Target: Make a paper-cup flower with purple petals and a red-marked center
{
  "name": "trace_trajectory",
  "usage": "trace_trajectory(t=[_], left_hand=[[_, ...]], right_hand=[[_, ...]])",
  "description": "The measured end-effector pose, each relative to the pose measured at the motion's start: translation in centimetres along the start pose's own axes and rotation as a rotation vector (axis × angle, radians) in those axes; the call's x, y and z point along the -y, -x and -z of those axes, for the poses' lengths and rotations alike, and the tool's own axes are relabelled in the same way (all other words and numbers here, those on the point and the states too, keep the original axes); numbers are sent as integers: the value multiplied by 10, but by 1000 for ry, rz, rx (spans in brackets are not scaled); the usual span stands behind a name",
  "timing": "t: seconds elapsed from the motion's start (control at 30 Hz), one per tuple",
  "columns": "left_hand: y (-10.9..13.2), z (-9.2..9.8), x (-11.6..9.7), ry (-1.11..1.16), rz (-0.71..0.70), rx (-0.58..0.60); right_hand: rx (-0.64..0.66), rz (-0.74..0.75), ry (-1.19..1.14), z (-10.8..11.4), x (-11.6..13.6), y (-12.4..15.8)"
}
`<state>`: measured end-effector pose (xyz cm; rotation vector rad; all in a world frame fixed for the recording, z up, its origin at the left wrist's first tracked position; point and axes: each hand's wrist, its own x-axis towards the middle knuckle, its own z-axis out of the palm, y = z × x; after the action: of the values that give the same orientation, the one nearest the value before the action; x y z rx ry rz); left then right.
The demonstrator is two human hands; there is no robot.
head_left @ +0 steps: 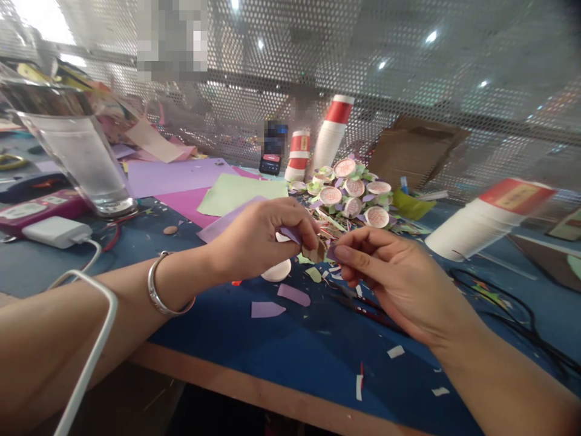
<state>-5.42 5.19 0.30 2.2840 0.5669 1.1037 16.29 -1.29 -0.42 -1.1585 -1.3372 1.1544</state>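
Observation:
My left hand (272, 233), with a silver bangle at the wrist, is closed on a purple paper piece (292, 232); a white bit shows under its fingers. Facing it, my right hand (385, 263) pinches a small purple paper strip (331, 251) between thumb and forefinger. A tan piece (314, 252) shows at the left fingertips, partly hidden. Below my hands lie two purple cut strips, one pointed strip (267, 309) and one rounded strip (294, 295). A white disc (276, 270) rests under my left hand. Dark scissors (365, 307) lie beneath my right hand.
Behind my hands is a heap of cup-bottom paper flowers (354, 188). Stacked paper cups stand behind it, and a tilted cup stack (490, 218) is at right. Green paper (240, 195), a water glass (86, 157), a white charger (57, 232) and black cables (503, 303) surround them.

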Motion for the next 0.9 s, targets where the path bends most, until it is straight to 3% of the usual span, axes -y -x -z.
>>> trace_trajectory(t=[0.27,0.9], left_hand=[[3,-1,0,-31,-69,-6],[6,-2,-5,-25,-182,-5]], right_hand=[[48,-117,-122,-4,0,-2],[71,-165,-149,-5,4,0]])
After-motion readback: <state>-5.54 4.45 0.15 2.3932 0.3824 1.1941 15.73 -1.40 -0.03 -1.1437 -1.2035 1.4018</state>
